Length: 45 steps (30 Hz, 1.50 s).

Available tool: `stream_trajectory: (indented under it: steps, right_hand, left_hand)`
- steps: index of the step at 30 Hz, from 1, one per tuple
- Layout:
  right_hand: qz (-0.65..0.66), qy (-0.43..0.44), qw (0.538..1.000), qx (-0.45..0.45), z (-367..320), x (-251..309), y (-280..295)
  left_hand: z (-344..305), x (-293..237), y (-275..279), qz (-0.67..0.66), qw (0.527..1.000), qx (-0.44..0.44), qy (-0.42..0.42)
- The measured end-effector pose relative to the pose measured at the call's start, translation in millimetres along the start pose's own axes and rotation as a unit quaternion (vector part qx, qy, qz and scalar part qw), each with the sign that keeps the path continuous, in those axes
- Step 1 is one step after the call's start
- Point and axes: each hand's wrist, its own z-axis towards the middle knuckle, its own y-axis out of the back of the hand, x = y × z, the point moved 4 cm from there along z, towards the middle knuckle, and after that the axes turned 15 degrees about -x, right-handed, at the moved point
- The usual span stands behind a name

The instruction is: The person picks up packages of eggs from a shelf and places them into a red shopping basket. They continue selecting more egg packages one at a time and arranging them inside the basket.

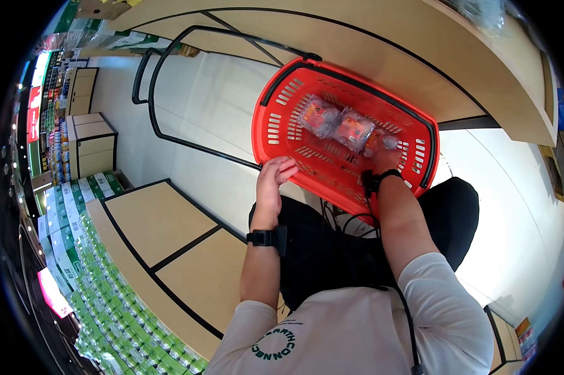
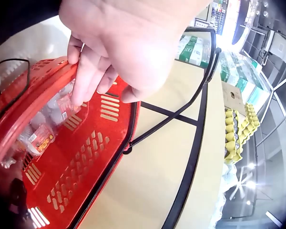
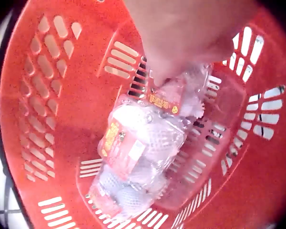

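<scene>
A red shopping basket [image 1: 332, 181] stands before the person's knees. Inside lie clear plastic packs with red labels; round pieces in white foam netting show through one pack [image 3: 143, 143] in the right wrist view. Two packs, the far one [image 1: 319, 117] and the middle one [image 1: 353, 130], sit side by side. The right hand [image 1: 385, 159] reaches down into the basket and grips a third pack [image 3: 169, 98] at the near end; its fingertips are partly hidden. At the rim's left corner the left hand [image 1: 276, 178] rests with loosely extended fingers, holding nothing.
A long black pull handle [image 1: 157, 125] extends from the basket over the pale floor [image 1: 213, 87]. Wooden display stands [image 1: 163, 231] flank it on both sides, one stacked with green bottles [image 1: 125, 306]. Yellow egg trays [image 2: 238, 131] appear in the left wrist view.
</scene>
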Motion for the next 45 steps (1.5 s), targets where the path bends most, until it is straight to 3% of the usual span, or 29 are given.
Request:
stream_trajectory:
  steps: [3, 5, 7, 8, 9, 10, 11, 12, 13, 15, 18, 20, 21, 23, 24, 25, 28, 32, 36, 40, 45]
  right_hand:
    - [-0.145, 0.114, 0.983, -0.026, -0.6, 8.9, 5.8]
    - [0.001, 0.018, 0.999, 0.042, -15.0, 39.1, 32.5]
    - [-0.088, 0.042, 0.995, -0.014, -41.8, 102.2, 84.1]
    - [-0.029, 0.123, 0.990, -0.069, -26.4, 90.6, 62.9]
    - [0.103, 0.106, 0.981, 0.124, -5.3, 79.7, 27.4]
    - [-0.046, 0.284, 0.942, 0.172, -9.6, 94.1, 28.8]
    - [-0.070, 0.200, 0.903, 0.374, -50.1, 133.9, 83.3]
    - [0.019, 0.239, 0.831, 0.502, -51.9, 130.1, 71.3]
    - [-0.005, 0.212, 0.814, 0.540, -89.1, 166.3, 133.6]
    - [0.031, 0.314, 0.743, 0.590, -108.8, 193.0, 181.3]
    - [0.119, 0.448, 0.716, 0.521, -136.1, 250.5, 300.3]
    - [0.184, 0.387, 0.772, 0.468, -132.4, 279.2, 362.5]
    - [0.169, 0.413, 0.813, 0.373, -127.6, 296.2, 388.6]
    - [0.181, 0.557, 0.804, 0.103, -129.0, 336.1, 426.0]
    - [0.159, 0.590, 0.791, 0.041, -126.5, 353.8, 431.4]
    - [0.078, 0.581, 0.810, 0.004, -122.4, 367.6, 432.1]
    - [0.024, 0.570, 0.821, -0.005, -119.7, 390.3, 419.9]
    - [0.044, 0.536, 0.842, 0.037, -106.1, 403.1, 398.7]
    - [0.161, 0.433, 0.882, 0.091, -98.0, 400.3, 387.9]
    - [0.315, 0.377, 0.861, 0.133, -97.2, 396.2, 384.3]
    - [0.352, 0.304, 0.853, 0.238, -84.6, 394.8, 386.4]
  left_hand:
    - [1.6, 0.5, 0.9, -0.001, 1.000, 0.009, 0.003]
    - [1.4, -0.3, 1.7, -0.007, 1.000, 0.007, 0.007]
    - [-1.4, -2.9, -0.9, -0.012, 1.000, 0.005, 0.006]
    - [5.1, 4.9, 1.2, -0.046, 0.999, 0.013, -0.006]
    - [8.4, 10.7, 2.9, -0.055, 0.998, -0.002, -0.006]
    - [10.6, 12.7, 2.3, -0.063, 0.998, -0.016, -0.007]
    - [9.4, 10.4, -0.8, -0.041, 0.999, -0.016, -0.007]
    - [7.6, 8.4, -1.8, -0.019, 1.000, -0.018, -0.007]
    - [8.3, 9.2, -1.7, 0.010, 1.000, -0.014, -0.022]
    - [9.4, 8.2, -2.5, 0.015, 1.000, -0.001, -0.024]
    - [5.8, 2.1, -4.8, 0.023, 0.999, -0.004, -0.028]
    - [7.4, -1.5, -3.3, 0.028, 0.999, -0.007, -0.036]
    - [8.6, 0.0, -3.4, 0.023, 0.999, -0.006, -0.025]
    - [7.1, -0.6, -4.7, 0.014, 1.000, -0.004, -0.015]
    - [5.9, -3.0, -4.9, 0.014, 1.000, -0.007, -0.014]
    - [4.8, -5.0, -4.5, 0.014, 1.000, -0.012, -0.013]
    - [12.2, 1.3, -4.3, 0.010, 1.000, 0.005, -0.018]
    - [17.5, 3.3, -2.8, -0.032, 0.999, 0.006, -0.035]
    - [16.0, 5.1, -2.6, -0.042, 0.998, 0.010, -0.042]
    - [14.7, 2.6, -1.3, -0.033, 0.998, 0.024, -0.046]
    - [10.1, 1.3, -0.2, -0.036, 0.998, 0.029, -0.053]
